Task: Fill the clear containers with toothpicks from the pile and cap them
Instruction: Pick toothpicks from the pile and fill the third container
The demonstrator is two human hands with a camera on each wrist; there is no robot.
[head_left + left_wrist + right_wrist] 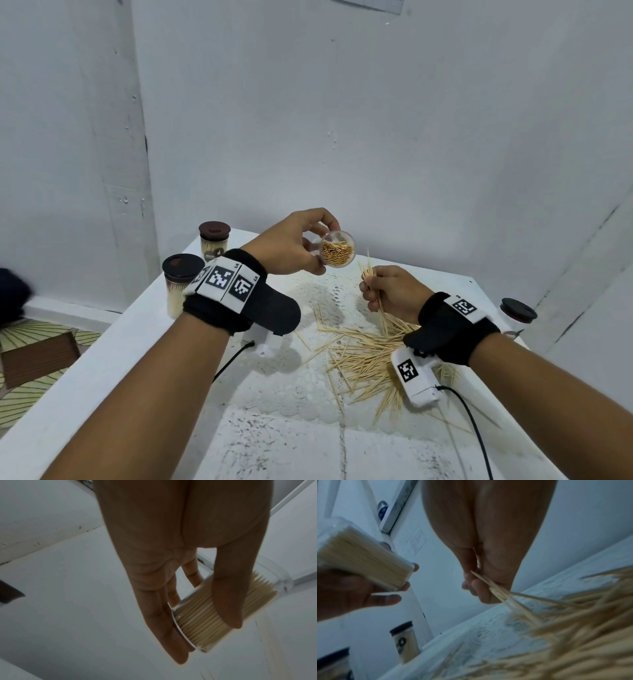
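My left hand [301,245] grips an uncapped clear container [337,253] above the table, its mouth tilted toward me and nearly full of toothpicks. In the left wrist view the container [202,623] lies between thumb and fingers. Just right of and below it, my right hand [387,291] pinches a small bundle of toothpicks [373,284] pointing up. The right wrist view shows the bundle [496,588] in my fingers and the container [361,555] at left. The loose toothpick pile [370,359] lies on the table under my right wrist.
Two capped, filled containers stand at the table's back left, one far [214,241] and one nearer [180,284]. Another dark-capped container [517,315] stands at the right edge. A lace mat [308,301] covers the white table. Cables trail from both wrist cameras.
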